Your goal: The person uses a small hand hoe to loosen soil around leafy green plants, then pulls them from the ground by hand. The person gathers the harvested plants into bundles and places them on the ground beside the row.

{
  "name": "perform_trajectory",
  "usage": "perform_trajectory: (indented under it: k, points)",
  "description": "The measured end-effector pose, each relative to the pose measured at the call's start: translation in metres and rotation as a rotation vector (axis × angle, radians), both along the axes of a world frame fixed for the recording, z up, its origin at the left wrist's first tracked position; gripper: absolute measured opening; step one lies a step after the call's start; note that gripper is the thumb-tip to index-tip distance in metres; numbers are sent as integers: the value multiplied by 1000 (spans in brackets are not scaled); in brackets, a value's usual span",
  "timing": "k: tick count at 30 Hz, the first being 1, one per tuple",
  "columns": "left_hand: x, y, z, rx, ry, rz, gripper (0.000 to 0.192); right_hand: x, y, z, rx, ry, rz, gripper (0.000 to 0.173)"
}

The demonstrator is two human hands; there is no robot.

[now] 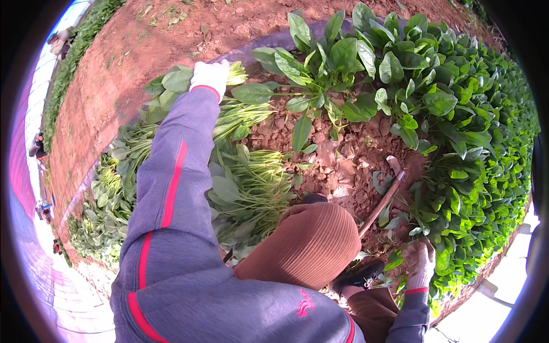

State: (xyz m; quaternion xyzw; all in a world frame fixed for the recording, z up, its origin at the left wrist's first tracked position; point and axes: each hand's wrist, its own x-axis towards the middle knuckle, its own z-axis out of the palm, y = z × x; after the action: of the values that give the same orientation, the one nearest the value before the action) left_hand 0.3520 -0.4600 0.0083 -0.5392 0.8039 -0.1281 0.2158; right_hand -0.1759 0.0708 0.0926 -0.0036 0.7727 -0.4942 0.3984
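Observation:
My left hand (pixel 210 78), in a white glove, is closed around a bunch of leafy greens that looks like spinach. The cut stems (pixel 237 73) stick out to the right of the glove and the leaves (pixel 176 80) to the left. At lower right, my gloved right hand (pixel 421 259) is by the edge of the growing greens (pixel 472 128). Its fingers look bent, but shadow and leaves hide whether they grip anything. A small hand tool with a wooden handle (pixel 381 203), perhaps a hoe, lies on the soil between my knee and the plants.
Bunches of picked greens (pixel 257 184) lie beside my knee (pixel 317 240), and more picked greens (pixel 107 201) lie farther left. A large uncut plant (pixel 319 85) spreads over the crumbly soil (pixel 334 163). Bare reddish ground (pixel 128 55) runs beyond. Other people (pixel 39 145) are far left.

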Motion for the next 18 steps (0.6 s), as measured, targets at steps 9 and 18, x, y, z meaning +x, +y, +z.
perform_trajectory:
  k: [9, 18]
  points:
    - [-23, -25, -84, 152, 57, 27, 53, 38, -30, -18, 108, -73, 61, 35]
    - [-29, -15, -18, 539, 56, 203, 55, 31, -12, -69, 195, -39, 79, 31]
